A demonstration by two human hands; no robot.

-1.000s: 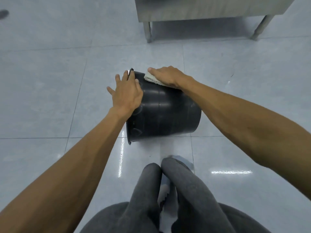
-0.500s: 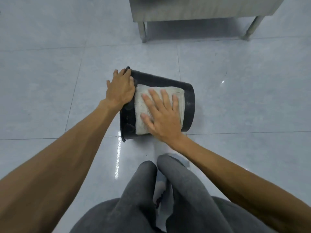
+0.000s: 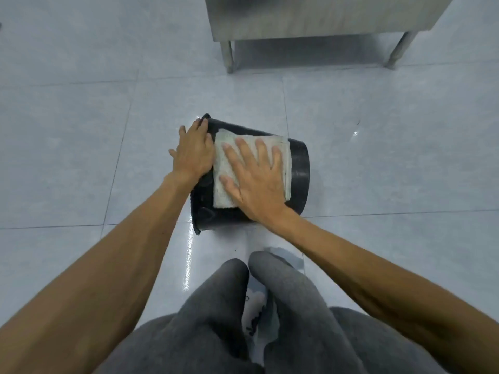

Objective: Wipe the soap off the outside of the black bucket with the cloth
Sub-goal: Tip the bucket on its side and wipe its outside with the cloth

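The black bucket (image 3: pixel 299 168) lies on its side on the tiled floor, its rim to the left and its base to the right. A pale folded cloth (image 3: pixel 224 163) is spread over the bucket's upper side. My right hand (image 3: pixel 256 179) lies flat on the cloth with fingers spread, pressing it against the bucket wall. Beside it, my left hand (image 3: pixel 193 149) rests palm-down on the bucket near the rim, steadying it. The bucket's underside and inside are hidden.
A stainless steel table (image 3: pixel 310 17) on metal legs stands behind the bucket at the top of the view. My knees in grey trousers (image 3: pixel 232 306) are just in front of the bucket. Glossy grey floor tiles (image 3: pixel 67 157) lie on both sides.
My right hand carried the cloth from the bucket's far top edge down over its near side and now sits flat a little higher on it. The left hand stayed by the rim.
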